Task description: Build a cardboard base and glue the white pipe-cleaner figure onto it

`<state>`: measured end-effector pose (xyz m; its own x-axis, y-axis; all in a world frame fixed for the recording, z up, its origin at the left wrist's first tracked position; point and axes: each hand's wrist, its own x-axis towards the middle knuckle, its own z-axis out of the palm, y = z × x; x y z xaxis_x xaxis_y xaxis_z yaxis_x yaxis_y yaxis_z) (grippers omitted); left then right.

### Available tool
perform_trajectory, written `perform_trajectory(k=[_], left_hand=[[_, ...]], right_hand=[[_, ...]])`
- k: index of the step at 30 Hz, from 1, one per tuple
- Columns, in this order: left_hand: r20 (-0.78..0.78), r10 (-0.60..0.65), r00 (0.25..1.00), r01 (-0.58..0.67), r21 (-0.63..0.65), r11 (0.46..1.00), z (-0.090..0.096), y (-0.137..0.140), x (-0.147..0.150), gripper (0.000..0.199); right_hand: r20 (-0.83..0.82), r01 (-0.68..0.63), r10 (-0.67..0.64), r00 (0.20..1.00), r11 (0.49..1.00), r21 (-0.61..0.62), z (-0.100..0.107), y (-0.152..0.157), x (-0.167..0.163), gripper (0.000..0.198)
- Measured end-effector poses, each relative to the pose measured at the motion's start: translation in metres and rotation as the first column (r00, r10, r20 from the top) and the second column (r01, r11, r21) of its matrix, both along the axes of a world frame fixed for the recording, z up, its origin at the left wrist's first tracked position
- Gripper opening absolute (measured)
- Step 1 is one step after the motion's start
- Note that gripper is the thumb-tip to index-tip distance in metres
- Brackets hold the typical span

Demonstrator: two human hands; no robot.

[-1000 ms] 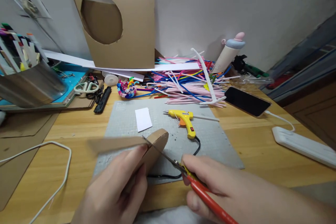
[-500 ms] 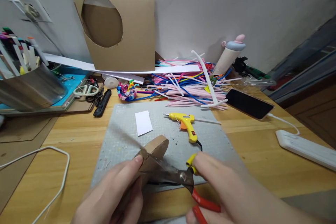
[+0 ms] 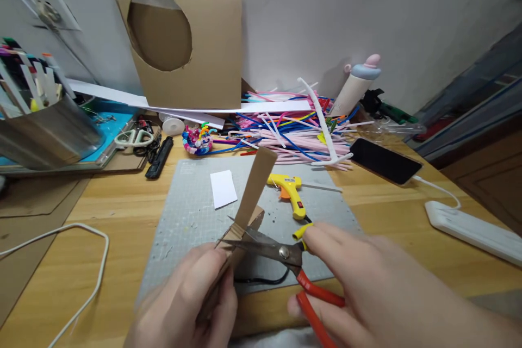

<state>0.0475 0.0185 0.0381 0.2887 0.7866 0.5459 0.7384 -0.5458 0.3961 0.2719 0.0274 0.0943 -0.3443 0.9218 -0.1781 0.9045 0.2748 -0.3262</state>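
My left hand is closed round a curved cardboard piece near the table's front edge, over the grey cutting mat. A straight cardboard strip sticks up from that piece, tilted to the right. In my right hand is a pair of scissors with red handles and yellow showing at the upper grip. Its parted blades lie across the base of the strip, just above my left thumb. Behind the strip's right side rests a yellow glue gun, its nozzle hidden. Left of the strip is a white paper card.
A cardboard panel with a round hole leans on the wall. Pipe cleaners are heaped behind the mat. On the right lie a phone and a white power strip. A metal pen holder and white-handled scissors are left.
The strip, blurred and pointing left before, now stands up toward the back. The scissor blades have shifted onto its base, and the strip now covers the glue gun's nozzle.
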Motion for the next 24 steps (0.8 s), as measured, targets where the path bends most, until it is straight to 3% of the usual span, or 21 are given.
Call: perform_trajectory(k=[7,12,18,24], left_hand=[[0.018,-0.01,1.0,0.01,-0.023,1.0,-0.003,-0.003,0.004,0.034],[-0.074,-0.06,0.995,0.057,-0.047,0.997,-0.01,-0.008,0.0,0.042],[-0.157,-0.07,0.985,0.073,0.014,0.997,-0.013,-0.01,0.001,0.042],[-0.173,-0.061,0.983,0.051,-0.058,0.997,-0.01,-0.012,0.005,0.041]], right_hand=[[0.121,-0.075,0.046,0.992,0.967,0.244,0.0,-0.005,-0.009,0.013],[0.176,-0.102,0.049,0.983,0.947,0.304,-0.008,-0.013,-0.011,0.015],[0.245,-0.087,-0.005,0.97,0.927,0.364,-0.014,-0.026,-0.011,0.017],[0.273,-0.092,-0.026,0.962,0.908,0.41,-0.017,-0.034,-0.008,0.02]])
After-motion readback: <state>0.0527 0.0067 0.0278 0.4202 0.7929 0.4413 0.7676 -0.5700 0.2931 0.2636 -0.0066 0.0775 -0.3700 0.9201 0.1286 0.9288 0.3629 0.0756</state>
